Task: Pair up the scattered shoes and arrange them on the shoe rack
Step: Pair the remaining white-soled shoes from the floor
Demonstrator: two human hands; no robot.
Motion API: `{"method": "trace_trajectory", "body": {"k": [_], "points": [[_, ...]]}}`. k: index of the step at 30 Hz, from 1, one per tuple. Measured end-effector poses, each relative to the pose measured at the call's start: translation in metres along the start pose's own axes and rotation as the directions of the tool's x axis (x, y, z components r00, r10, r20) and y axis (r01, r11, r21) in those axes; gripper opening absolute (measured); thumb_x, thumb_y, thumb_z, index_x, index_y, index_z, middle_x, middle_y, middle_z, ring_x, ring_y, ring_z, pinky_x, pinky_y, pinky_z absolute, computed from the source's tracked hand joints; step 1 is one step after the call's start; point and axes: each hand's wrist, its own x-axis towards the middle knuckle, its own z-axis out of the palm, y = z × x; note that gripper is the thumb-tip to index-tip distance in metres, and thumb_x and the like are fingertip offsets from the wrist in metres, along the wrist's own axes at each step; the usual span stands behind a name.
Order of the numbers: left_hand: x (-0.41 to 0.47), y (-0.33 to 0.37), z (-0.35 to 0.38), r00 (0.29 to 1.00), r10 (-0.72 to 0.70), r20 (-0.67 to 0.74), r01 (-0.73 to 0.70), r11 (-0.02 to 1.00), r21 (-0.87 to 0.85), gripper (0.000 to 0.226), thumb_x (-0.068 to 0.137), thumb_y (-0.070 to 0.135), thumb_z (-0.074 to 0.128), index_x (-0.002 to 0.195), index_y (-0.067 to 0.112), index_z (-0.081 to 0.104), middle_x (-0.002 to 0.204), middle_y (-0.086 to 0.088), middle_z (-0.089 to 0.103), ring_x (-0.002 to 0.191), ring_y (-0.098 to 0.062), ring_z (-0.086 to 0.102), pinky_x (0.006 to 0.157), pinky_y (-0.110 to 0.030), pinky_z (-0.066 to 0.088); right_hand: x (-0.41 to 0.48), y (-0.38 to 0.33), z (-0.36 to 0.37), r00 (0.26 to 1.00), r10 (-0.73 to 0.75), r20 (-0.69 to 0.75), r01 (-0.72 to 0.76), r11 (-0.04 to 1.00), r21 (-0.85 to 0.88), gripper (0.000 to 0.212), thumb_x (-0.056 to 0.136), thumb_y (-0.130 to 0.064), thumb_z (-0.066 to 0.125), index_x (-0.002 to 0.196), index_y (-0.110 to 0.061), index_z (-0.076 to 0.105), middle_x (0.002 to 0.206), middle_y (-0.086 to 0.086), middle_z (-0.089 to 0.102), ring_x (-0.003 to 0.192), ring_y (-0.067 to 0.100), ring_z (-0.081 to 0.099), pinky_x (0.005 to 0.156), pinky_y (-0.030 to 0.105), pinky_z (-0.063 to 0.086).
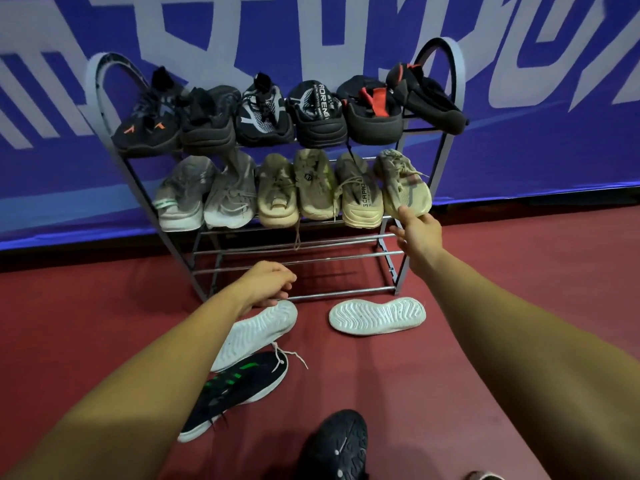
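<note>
Meanwhile our right hand [419, 233], fingers spread, thumbs the end beige shoe [403, 183] on the rack's [346, 294] middle shelf; a careless nudge could tip it off. Our left hand's [266, 282] fingers curl over a white-soled shoe [256, 334] on the floor [485, 306], grip unclear.

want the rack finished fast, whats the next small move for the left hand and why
Probably close the left hand on the white-soled shoe just below it and lift it. That shoe and its match lie sole-up on the floor, and the rack holds no shoes on its lower bars.
</note>
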Motion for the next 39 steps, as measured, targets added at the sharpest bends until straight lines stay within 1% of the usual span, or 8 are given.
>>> {"method": "trace_trajectory", "body": {"k": [6,8,10,18,25,28,32,39], "points": [[-0.006,-0.007,-0.003,1.0,-0.024,-0.011,0.024,1.0,0.001,0.009,0.091,0.024,0.063,0.093,0.018,0.069,0.091,-0.002,0.068,0.057,-0.003,0.062,0.05,-0.019,0.047,-0.005,0.003,0.005,0.998,-0.04,0.051,0.045,0.994,-0.1,0.012,0.094,-0.025,0.068,0.094,-0.014,0.065,0.087,0.006,0.063,0.068,0.015,0.055,0.043,0.016,0.037],[-0.01,-0.012,-0.005,0.999,-0.033,-0.006,0.033,0.999,0.003,0.007,0.091,0.021,0.062,0.092,0.017,0.068,0.087,-0.002,0.066,0.053,-0.003,0.06,0.046,-0.019,0.044,-0.008,0.016,0.01,0.997,-0.046,0.058,0.059,0.965,-0.255,0.018,0.091,-0.028,0.07,0.086,-0.012,0.063,0.083,0.008,0.062,0.065,0.015,0.055,0.054,0.02,0.043],[-0.012,-0.016,-0.009,0.999,-0.039,-0.01,0.039,0.999,0.004,0.007,0.09,0.02,0.062,0.091,0.016,0.068,0.082,-0.001,0.064,0.051,-0.004,0.058,0.045,-0.019,0.042,-0.013,0.033,0.015,0.997,-0.05,0.062,0.071,0.919,-0.388,0.025,0.09,-0.032,0.068,0.092,-0.008,0.063,0.083,0.01,0.065,0.067,0.018,0.058,0.069,0.032,0.044],[-0.014,-0.04,-0.018,1.0,-0.024,0.013,0.021,0.981,0.193,0.009,0.087,0.021,0.06,0.085,0.017,0.068,0.072,0.001,0.061,0.06,-0.01,0.056,0.052,-0.022,0.041,-0.053,0.104,0.031,0.958,0.151,0.244,0.03,0.793,-0.608,0.024,0.089,-0.032,0.069,0.09,-0.01,0.06,0.088,0.012,0.07,0.084,0.029,0.066,0.07,0.037,0.045],[-0.011,-0.064,-0.025,0.998,-0.06,0.032,0.042,0.911,0.409,0.005,0.083,0.021,0.061,0.082,0.018,0.065,0.075,-0.004,0.06,0.068,-0.02,0.053,0.058,-0.026,0.04,-0.065,0.144,0.06,0.904,0.286,0.318,0.022,0.711,-0.703,0.024,0.091,-0.031,0.067,0.089,-0.008,0.061,0.08,0.011,0.065,0.06,0.021,0.063,0.051,0.026,0.04],[-0.005,-0.081,-0.031,0.996,-0.074,0.046,0.044,0.881,0.471,0.011,0.085,0.024,0.064,0.085,0.014,0.068,0.078,-0.006,0.061,0.068,-0.021,0.052,0.064,-0.028,0.043,-0.066,0.163,0.077,0.88,0.339,0.334,0.034,0.656,-0.754,0.029,0.091,-0.033,0.066,0.085,-0.004,0.067,0.085,0.017,0.072,0.065,0.025,0.068,0.056,0.026,0.045],[0.009,-0.111,-0.042,0.993,-0.116,-0.006,0.104,0.865,0.491,0.02,0.086,0.026,0.067,0.1,0.013,0.072,0.105,-0.004,0.071,0.101,-0.022,0.064,0.088,-0.032,0.05,-0.062,0.191,0.095,0.842,0.414,0.345,0.057,0.568,-0.821,0.035,0.09,-0.038,0.065,0.074,-0.006,0.064,0.088,0.018,0.075,0.084,0.032,0.074,0.077,0.039,0.055],[0.034,-0.177,-0.041,0.978,-0.205,-0.034,0.196,0.856,0.478,0.011,0.085,0.022,0.066,0.093,0.015,0.068,0.071,0.004,0.059,0.073,-0.018,0.057,0.066,-0.024,0.042,-0.053,0.248,0.117,0.792,0.493,0.36,0.072,0.51,-0.857,0.022,0.086,-0.034,0.065,0.091,-0.013,0.067,0.099,0.011,0.071,0.097,0.034,0.069,0.084,0.041,0.055]]}}
